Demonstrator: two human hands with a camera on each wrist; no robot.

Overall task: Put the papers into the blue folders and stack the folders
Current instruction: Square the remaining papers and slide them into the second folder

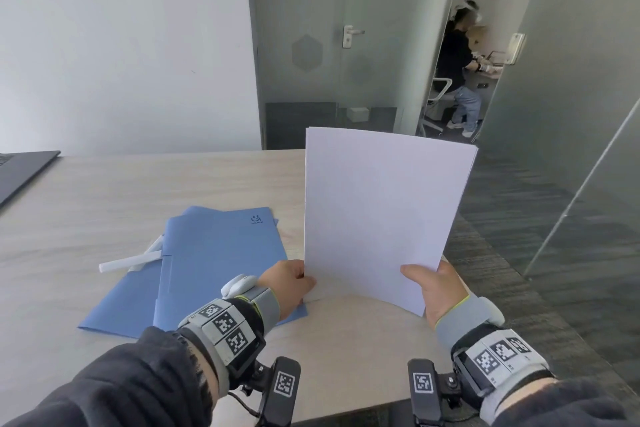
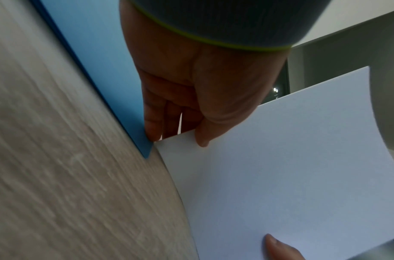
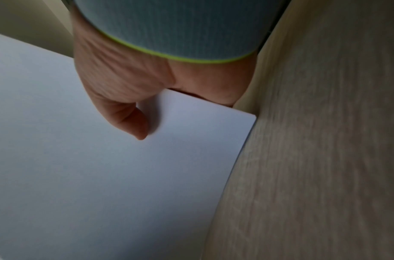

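A stack of white papers [image 1: 377, 208] stands nearly upright on the wooden table [image 1: 104, 191], its lower edge near the table top. My left hand [image 1: 289, 282] pinches the stack's lower left edge, thumb in front, fingers behind [image 2: 198, 123]. My right hand [image 1: 434, 288] grips the lower right corner, thumb on the front sheet [image 3: 133, 121]. The blue folders [image 1: 214, 263] lie closed and overlapping flat on the table, just left of the papers. The left wrist view shows a blue folder corner [image 2: 115, 91] beside my left fingers and the papers [image 2: 291, 167].
White plastic binding bars [image 1: 130, 262] lie at the folders' left edge. A dark laptop [image 1: 20, 170] sits at the table's far left. The table's right edge [image 1: 485, 288] runs close to my right hand. Behind a glass partition [image 1: 571, 97] a person sits at a desk.
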